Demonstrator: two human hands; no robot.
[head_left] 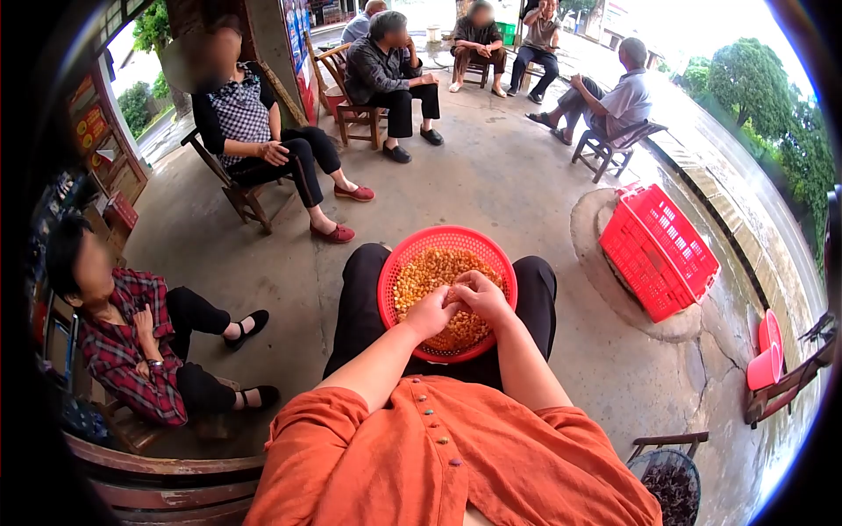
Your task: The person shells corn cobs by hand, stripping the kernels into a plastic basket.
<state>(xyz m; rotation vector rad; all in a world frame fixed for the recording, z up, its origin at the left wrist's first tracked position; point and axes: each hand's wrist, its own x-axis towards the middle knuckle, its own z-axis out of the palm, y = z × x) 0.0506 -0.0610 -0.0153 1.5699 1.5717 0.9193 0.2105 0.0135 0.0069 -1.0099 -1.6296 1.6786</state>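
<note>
An orange shirt [456, 456] with small coloured buttons lies nearest the camera. Past it spreads a concrete floor [509, 175], where several people [386, 74] sit on wooden chairs. A red plastic crate [662, 250] stands on the floor at the right. Dark trousers [537, 302] cover the wearer's thighs, and a red basket [438, 235] rests across them. Inside its rim, the left grip [430, 313] and right grip [482, 294] meet, fingers curled inward and touching; one cannot tell what, if anything, they pinch. Yellow and orange kernels [425, 279] lie in the basket beneath the fingers.
</note>
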